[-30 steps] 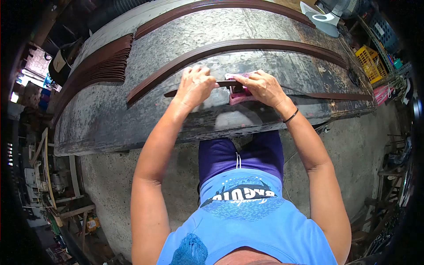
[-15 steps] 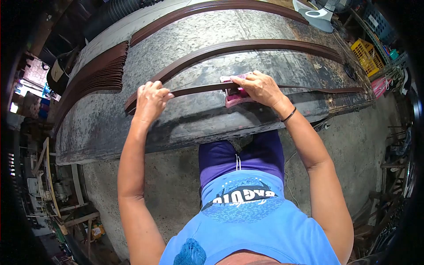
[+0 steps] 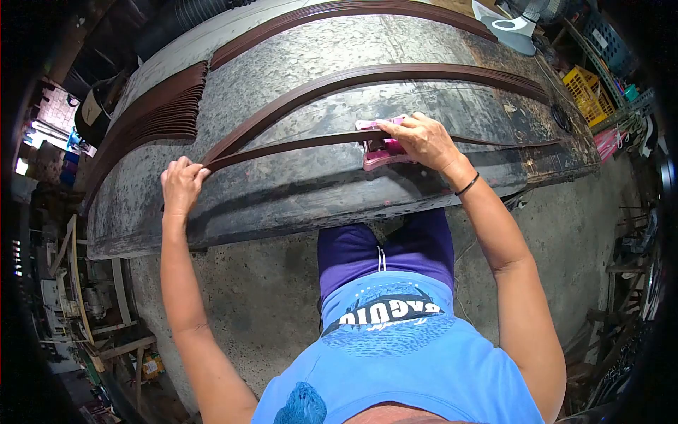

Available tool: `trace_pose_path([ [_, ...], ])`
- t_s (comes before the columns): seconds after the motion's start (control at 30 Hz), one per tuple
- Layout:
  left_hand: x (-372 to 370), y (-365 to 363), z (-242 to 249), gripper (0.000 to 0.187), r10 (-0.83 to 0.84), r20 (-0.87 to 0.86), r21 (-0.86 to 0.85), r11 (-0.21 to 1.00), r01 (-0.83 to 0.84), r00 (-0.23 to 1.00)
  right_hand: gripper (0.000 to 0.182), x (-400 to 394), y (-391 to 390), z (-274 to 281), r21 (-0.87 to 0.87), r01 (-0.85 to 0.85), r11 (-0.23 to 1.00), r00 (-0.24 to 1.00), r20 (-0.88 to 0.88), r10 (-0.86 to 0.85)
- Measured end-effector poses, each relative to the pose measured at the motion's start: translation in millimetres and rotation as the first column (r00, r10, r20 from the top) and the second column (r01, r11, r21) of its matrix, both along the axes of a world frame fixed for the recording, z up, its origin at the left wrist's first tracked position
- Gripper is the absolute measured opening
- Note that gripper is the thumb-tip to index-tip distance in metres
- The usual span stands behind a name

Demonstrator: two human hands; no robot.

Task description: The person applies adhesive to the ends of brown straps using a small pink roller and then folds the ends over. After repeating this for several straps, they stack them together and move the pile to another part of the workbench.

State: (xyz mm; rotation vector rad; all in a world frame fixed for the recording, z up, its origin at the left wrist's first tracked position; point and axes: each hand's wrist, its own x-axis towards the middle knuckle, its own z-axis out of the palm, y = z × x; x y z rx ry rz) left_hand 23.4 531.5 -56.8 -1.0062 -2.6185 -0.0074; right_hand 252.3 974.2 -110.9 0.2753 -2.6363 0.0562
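Note:
A long, narrow brown strip (image 3: 282, 147) runs across the front of the table, passing through a small pink tool (image 3: 383, 160) whose exact kind I cannot make out. At the left, my left hand (image 3: 182, 187) is closed in a pinch on the strip. My right hand (image 3: 428, 144) is closed over the top of the pink tool, thumb and fingers pressing where the strip passes. Beyond the right hand, the strip's tail (image 3: 505, 144) lies towards the table's right end. Just behind is a long stack of similar brown strips (image 3: 381, 73), its left end near my left hand.
Another stack of strips (image 3: 353, 10) curves along the far side of the table (image 3: 296, 205), and a fanned pile (image 3: 152, 116) lies at the left. At the right stand a fan (image 3: 512, 32) and a yellow crate (image 3: 587, 94). Wooden frames (image 3: 74, 279) stand low at the left.
My left hand has moved left and slightly down, drawing the strip with it. The strip's right end has slid left. My right hand and the pink tool have barely shifted.

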Motion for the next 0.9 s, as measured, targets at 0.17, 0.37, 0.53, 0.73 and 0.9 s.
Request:
trace_pose_path([
  [0.17,-12.1,-42.4,0.3,0.02,0.114,-0.02,-0.005,0.993,-0.114,0.993,0.047,-0.3,1.0,1.0,0.012,-0.011,1.0,1.0,-0.001,0.011],
  [0.37,-27.4,-95.5,0.8,0.024,0.276,-0.075,-0.048,0.959,-0.28,0.958,0.048,-1.8,0.4,1.5,0.025,-0.007,1.0,1.0,0.009,0.007],
  [0.53,-34.0,-141.4,5.7,0.025,0.423,-0.098,-0.108,0.895,-0.432,0.901,0.049,-3.7,-0.7,0.9,0.021,-0.017,1.0,1.0,0.002,0.017],
  [0.73,-35.1,-197.2,9.7,0.032,0.596,-0.129,-0.139,0.781,-0.609,0.793,0.048,-8.1,-0.7,-0.8,0.018,-0.03,0.999,1.0,0.006,0.03],
  [0.9,-29.2,-238.2,15.8,0.034,0.738,-0.157,-0.168,0.635,-0.754,0.657,0.049,-9.6,-3.2,1.8,0.039,-0.025,0.999,1.0,0.019,0.024],
])
